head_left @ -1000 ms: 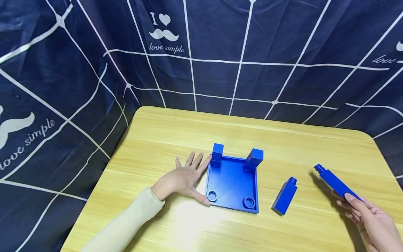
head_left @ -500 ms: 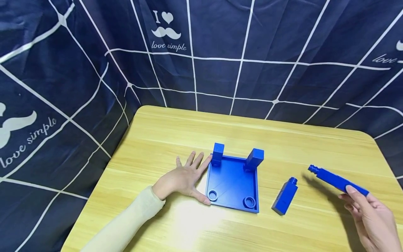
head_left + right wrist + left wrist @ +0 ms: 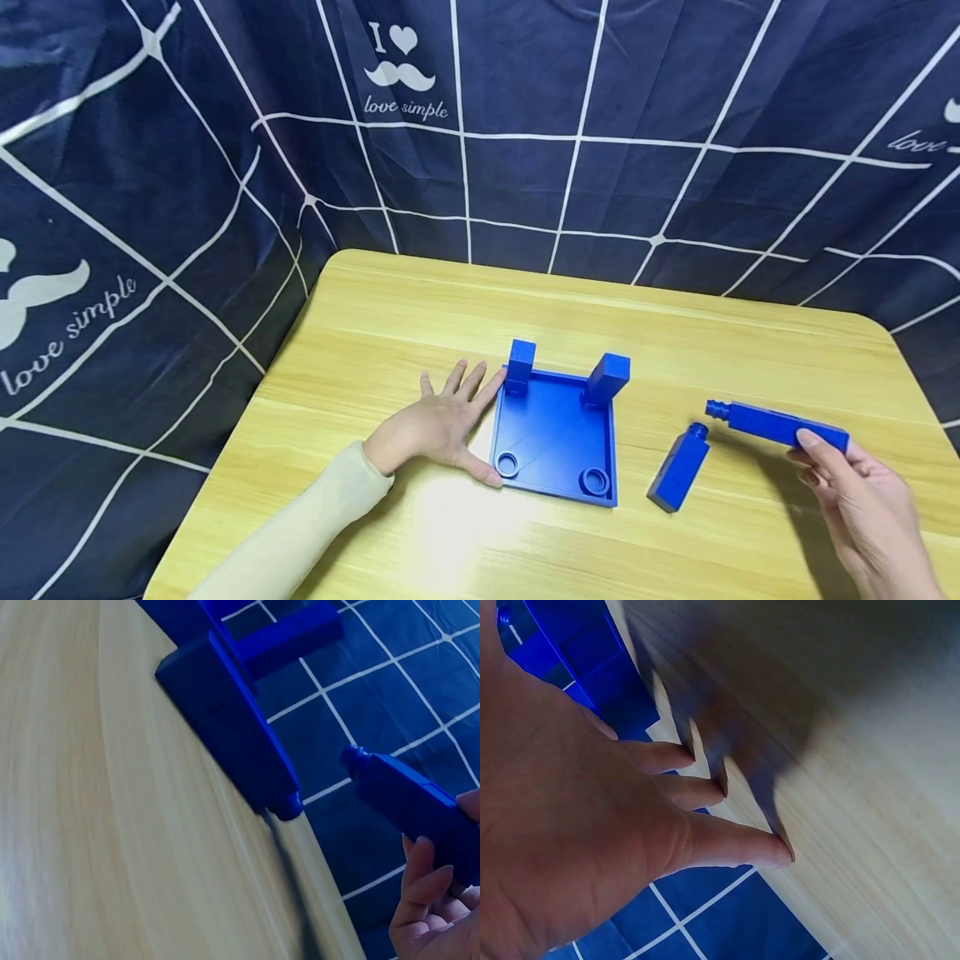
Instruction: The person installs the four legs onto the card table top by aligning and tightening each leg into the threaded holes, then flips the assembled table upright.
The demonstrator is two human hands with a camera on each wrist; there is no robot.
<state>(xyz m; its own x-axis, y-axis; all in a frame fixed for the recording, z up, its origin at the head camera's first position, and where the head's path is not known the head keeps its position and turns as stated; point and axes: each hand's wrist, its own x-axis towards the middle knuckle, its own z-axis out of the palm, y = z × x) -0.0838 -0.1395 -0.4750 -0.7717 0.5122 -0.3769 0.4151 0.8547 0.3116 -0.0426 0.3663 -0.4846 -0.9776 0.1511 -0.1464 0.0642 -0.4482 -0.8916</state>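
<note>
A square blue tray [image 3: 551, 437] lies on the table, with two blue square posts [image 3: 521, 367] upright at its far corners and two round sockets [image 3: 595, 482] at its near corners. My left hand [image 3: 438, 429] rests spread on the table, thumb and index finger touching the tray's left edge. My right hand [image 3: 855, 487] pinches a blue table leg [image 3: 780, 425] by its plain end, the threaded end pointing left, above the table. Another blue leg [image 3: 678, 471] lies between the tray and my right hand; in the right wrist view this lying leg [image 3: 229, 724] shows its threaded tip.
The wooden table [image 3: 390, 325] has rounded far corners. A dark blue curtain [image 3: 517, 183] with white lines hangs behind it and along the left side.
My right hand has moved left with the held leg, whose threaded end has swung from up-left to nearly level. My left hand, the tray and the lying leg have stayed put.
</note>
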